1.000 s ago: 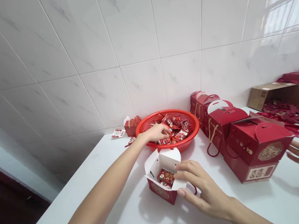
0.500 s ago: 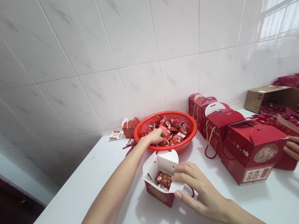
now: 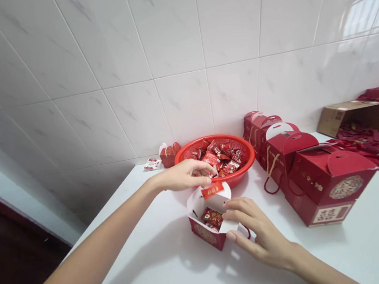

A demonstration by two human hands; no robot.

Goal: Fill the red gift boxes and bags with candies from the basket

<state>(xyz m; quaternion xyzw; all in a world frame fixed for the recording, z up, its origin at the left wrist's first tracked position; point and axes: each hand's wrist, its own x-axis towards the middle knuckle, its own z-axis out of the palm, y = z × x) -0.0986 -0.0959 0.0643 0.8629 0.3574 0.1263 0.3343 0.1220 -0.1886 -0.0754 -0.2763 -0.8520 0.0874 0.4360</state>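
A small open gift box, red outside and white inside, stands upright on the table with wrapped packets in it. My right hand grips the box's right side, thumb and fingers about its white flap. My left hand is over the back of the box, fingers curved and apart. Just below its fingertips a blurred bright-red wrapped packet hangs in the air over the box opening, seemingly loose. Behind the box is a red plastic basket of red wrapped sweets.
Closed red gift boxes with cord handles stand in a row at right. Beyond them lie a cardboard box and dark red ribbons. A small red box and a printed card sit left of the basket, near the tiled wall.
My left hand has come out of the basket toward the open box, and a red packet is now below it. My right hand stays at the box. Another person's hand at right has left view.
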